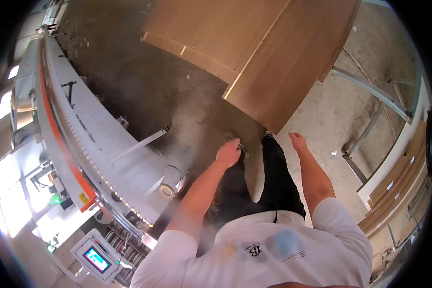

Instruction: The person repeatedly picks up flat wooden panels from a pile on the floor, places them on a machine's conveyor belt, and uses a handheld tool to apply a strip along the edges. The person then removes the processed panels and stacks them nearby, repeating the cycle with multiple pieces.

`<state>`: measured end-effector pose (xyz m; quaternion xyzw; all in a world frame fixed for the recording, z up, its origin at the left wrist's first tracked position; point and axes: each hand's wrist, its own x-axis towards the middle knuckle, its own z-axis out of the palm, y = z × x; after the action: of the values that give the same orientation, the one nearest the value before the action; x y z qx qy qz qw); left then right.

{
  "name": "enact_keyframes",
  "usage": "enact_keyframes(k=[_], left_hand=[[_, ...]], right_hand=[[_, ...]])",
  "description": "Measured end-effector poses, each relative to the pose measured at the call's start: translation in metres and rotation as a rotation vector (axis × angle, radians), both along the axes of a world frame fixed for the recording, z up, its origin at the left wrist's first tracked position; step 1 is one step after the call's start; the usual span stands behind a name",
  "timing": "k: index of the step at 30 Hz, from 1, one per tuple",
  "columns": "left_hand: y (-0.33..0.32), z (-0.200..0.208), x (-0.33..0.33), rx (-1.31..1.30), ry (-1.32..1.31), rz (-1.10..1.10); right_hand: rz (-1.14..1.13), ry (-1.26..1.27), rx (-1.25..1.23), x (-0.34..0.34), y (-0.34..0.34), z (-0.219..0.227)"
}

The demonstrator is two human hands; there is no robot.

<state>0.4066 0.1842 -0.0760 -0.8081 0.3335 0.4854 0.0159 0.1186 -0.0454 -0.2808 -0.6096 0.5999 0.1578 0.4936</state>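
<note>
My left hand (229,153) is held out in front of my left leg with its fingers curled in, and I see nothing in it. My right hand (298,142) hangs beside my right leg, the thumb apart from the partly hidden fingers, holding nothing that shows. Neither hand touches anything visible. Ahead of my feet lie large brown wood-look panels (293,62). Their nearest corner reaches close to my right shoe and lies between and beyond my two hands.
On the left runs a long machine with a pale table (93,115) and an orange strip (57,122). Its control screen (97,259) is lit at the lower left. A metal frame (369,89) stands on the right, near stacked brown boards (398,185). A roll of tape (167,191) rests at the machine's edge.
</note>
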Motion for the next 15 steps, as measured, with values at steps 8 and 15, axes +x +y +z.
enact_keyframes(k=[8,15], left_hand=[[-0.079,-0.145,0.118,-0.278,-0.26,-0.348],[-0.07,-0.128,0.15,-0.228,0.022,-0.317]], right_hand=[[-0.749,-0.077,0.419,0.11,-0.017,-0.001],[-0.511,-0.03,0.073,0.106,0.007,0.082]])
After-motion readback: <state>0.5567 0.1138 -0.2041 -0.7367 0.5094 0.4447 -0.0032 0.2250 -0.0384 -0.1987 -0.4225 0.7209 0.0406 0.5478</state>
